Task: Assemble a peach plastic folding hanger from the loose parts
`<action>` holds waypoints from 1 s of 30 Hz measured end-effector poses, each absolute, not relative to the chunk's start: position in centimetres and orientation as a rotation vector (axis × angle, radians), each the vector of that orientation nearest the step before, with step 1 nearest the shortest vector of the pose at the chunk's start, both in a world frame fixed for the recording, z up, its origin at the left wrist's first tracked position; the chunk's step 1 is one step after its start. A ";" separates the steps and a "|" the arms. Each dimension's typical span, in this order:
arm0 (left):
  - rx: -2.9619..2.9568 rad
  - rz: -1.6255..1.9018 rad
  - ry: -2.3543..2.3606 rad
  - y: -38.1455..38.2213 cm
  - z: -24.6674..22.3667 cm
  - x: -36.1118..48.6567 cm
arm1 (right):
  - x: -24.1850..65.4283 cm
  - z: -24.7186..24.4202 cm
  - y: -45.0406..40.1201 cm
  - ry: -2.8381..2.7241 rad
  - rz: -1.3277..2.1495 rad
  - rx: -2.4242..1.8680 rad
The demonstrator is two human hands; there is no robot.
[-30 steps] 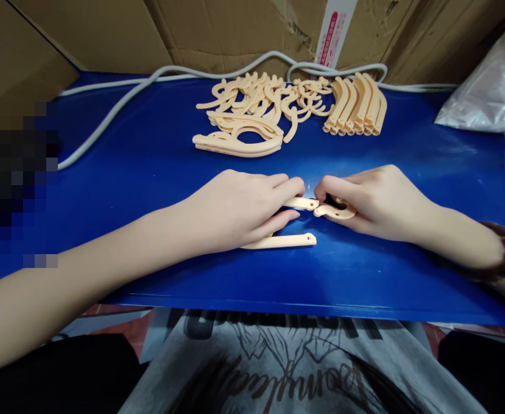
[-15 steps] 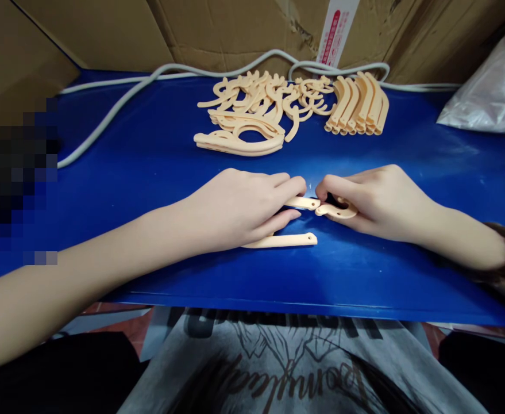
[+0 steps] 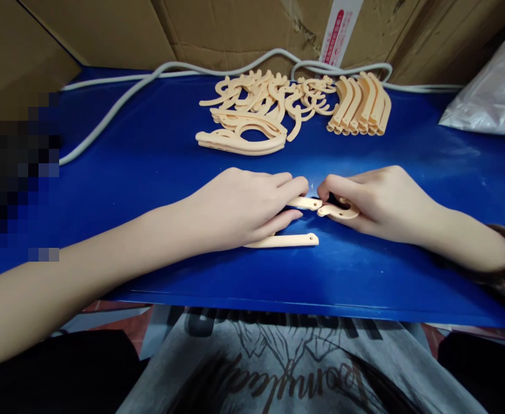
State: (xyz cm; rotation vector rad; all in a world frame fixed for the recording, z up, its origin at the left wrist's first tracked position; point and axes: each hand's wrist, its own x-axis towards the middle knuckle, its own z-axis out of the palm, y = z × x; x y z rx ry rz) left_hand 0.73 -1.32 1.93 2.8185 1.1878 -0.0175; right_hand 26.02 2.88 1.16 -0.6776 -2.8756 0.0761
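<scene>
My left hand [image 3: 256, 204] is closed on a cream plastic hanger arm [image 3: 305, 203], whose end with a small hole sticks out past the fingertips. Below those fingers a second hanger arm [image 3: 286, 240] lies on the blue tabletop [image 3: 218, 282], partly covered by the hand. My right hand [image 3: 373, 198] pinches a curved cream hanger hook [image 3: 342, 212] with a small hole in it. The hook's tip meets the end of the held arm, or nearly so; I cannot tell if they are joined.
Behind my hands lie a loose pile of hanger hooks [image 3: 252, 95], some stacked folded hangers [image 3: 239, 144] and a neat row of hanger arms [image 3: 359, 106]. A white cable [image 3: 118, 118] runs along the cardboard [image 3: 235, 34]. A clear plastic bag [image 3: 485, 98] sits at right.
Both hands keep the same grip on the hanger arm and hook. The whole view has shifted very slightly; nothing else visibly differs.
</scene>
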 end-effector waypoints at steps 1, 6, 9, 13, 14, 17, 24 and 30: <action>2.815 -0.027 1.188 -1.3 1.9 0.8 | 26.0 1.1 2.9 -2.876 0.075 -0.679; 2.814 -0.038 1.201 -1.3 1.9 0.8 | 25.9 1.1 2.9 -2.884 0.096 -0.706; 2.831 0.005 1.196 -1.3 1.7 0.6 | 25.9 1.2 2.8 -2.890 0.113 -0.734; 2.844 0.051 1.196 -1.3 1.5 0.6 | 26.0 1.2 2.8 -2.895 0.142 -0.749; 2.843 0.054 1.195 -1.3 1.5 0.6 | 26.0 1.3 2.8 -2.896 0.140 -0.747; 2.844 0.051 1.194 -1.3 1.5 0.6 | 26.0 1.4 2.8 -2.900 0.127 -0.736; 2.838 0.050 1.182 -1.3 1.7 0.6 | 26.0 1.5 2.9 -2.927 0.176 -0.739; 2.831 0.066 1.183 -1.3 1.6 0.5 | 26.0 1.5 2.9 -2.935 0.175 -0.770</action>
